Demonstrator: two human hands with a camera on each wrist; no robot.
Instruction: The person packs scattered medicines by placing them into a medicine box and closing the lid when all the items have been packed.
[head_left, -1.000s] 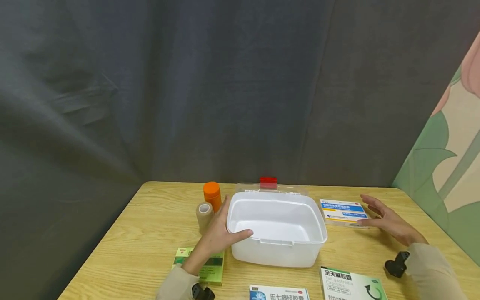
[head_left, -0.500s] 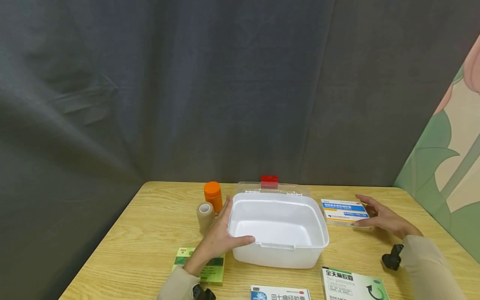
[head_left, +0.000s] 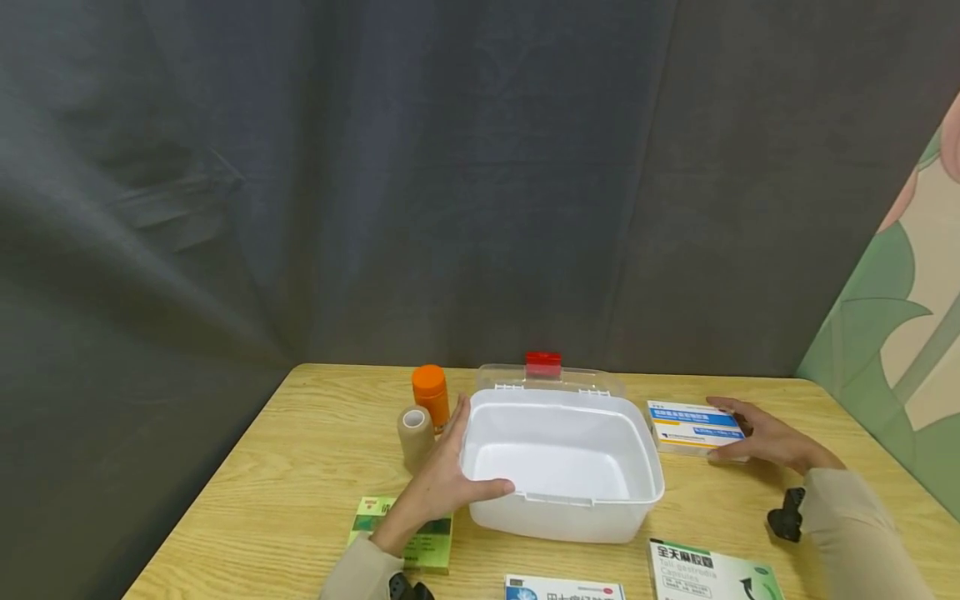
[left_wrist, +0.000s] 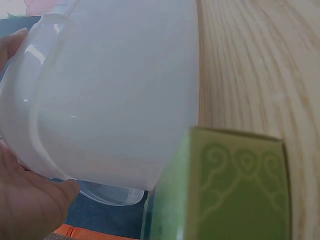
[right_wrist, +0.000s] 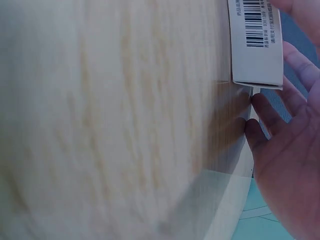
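The right hand [head_left: 776,440] is being brought further over the blue-and-white box [head_left: 688,425] than 1 s earlier, its thumb now being set at the near edge and its forefinger at the far edge. These 2 digits are being held apart across the right end of the box; whether a firm grip is being applied cannot be told. The box is apparently being borne by the table [head_left: 300,483], just right of the white container [head_left: 555,518] and outside it. At the container's left end, the left hand [head_left: 435,485] is being kept spread, thumb and fingers wide apart against the rim and wall, much as before; the container is seemingly being steadied. For the work in hand, the change is being read as a closer approach to the box, while the container is being held in place.
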